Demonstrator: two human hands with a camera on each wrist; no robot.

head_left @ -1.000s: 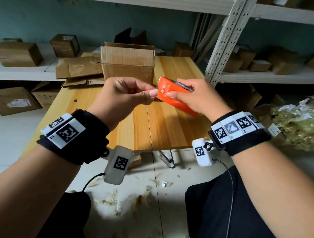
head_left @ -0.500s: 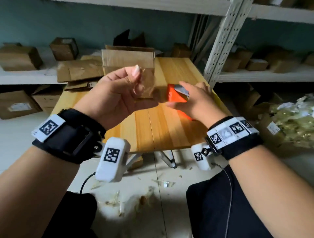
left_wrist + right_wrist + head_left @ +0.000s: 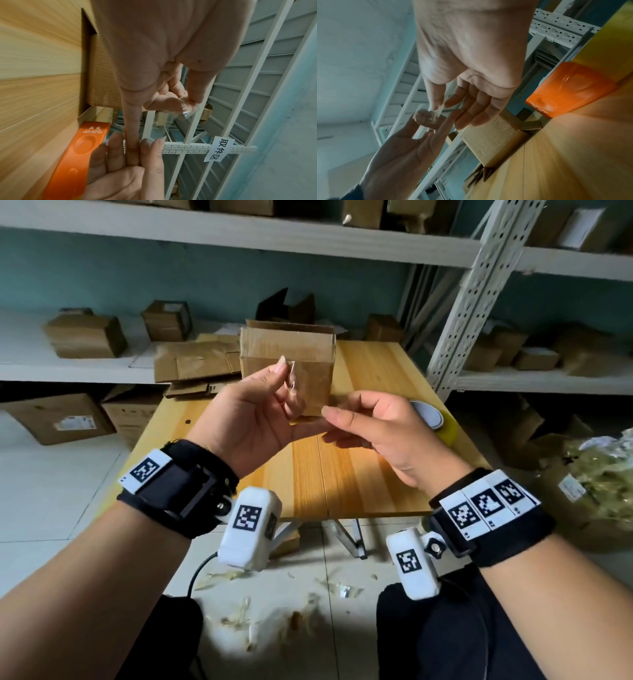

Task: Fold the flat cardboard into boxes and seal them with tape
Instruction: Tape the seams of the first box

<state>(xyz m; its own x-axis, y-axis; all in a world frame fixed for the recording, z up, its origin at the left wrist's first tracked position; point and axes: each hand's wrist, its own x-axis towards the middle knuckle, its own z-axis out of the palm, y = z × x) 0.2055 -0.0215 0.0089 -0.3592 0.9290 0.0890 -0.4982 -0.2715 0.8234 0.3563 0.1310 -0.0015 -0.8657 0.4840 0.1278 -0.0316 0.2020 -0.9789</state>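
Note:
My left hand (image 3: pixel 270 392) is raised palm-up over the wooden table (image 3: pixel 342 474); its thumb and fingers pinch a short piece of clear tape (image 3: pixel 293 378), seen crumpled in the left wrist view (image 3: pixel 187 112). My right hand (image 3: pixel 363 419) is beside it with fingers straight, their tips touching the left hand's little finger (image 3: pixel 132 148). The right thumb (image 3: pixel 435 100) touches a strand of that tape (image 3: pixel 426 117). An open-topped cardboard box (image 3: pixel 274 347) stands behind both hands. The orange tape dispenser (image 3: pixel 82 155) lies on the table; in the head view my right hand mostly hides it.
A yellowish tape roll (image 3: pixel 445 422) shows behind my right hand at the table's right edge. Flat cardboard sheets (image 3: pixel 195 364) lie left of the box. Shelves with several small boxes (image 3: pixel 85 337) surround the table. A white rack post (image 3: pixel 469 302) stands at right. Tape scraps litter the floor (image 3: pixel 239 618).
My right hand has let go of the orange dispenser, which now lies on the table. My left hand has risen and turned palm-up with a piece of tape.

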